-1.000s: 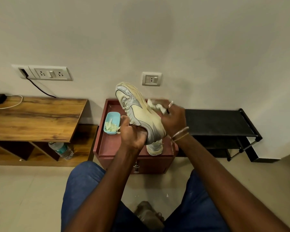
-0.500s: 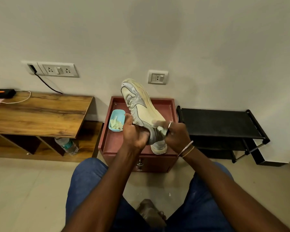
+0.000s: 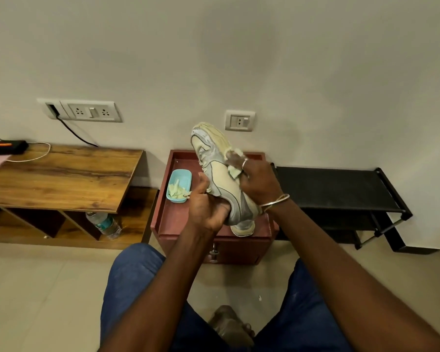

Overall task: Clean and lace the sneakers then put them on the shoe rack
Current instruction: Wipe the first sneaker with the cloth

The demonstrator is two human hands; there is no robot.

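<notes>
- On red cabinet: blue dish at left, second sneaker at front, partly hidden behind the held one.
- To its right, black shoe rack; to its left, wooden desk.
- Held above cabinet: sneaker, long axis steep, toe up toward wall.
- Left hand curled round heel end; right hand pinching cloth against its side.

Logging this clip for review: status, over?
Left hand grips sneaker, toe up. Right hand presses cloth on its side. Second sneaker below, on red cabinet.
</notes>
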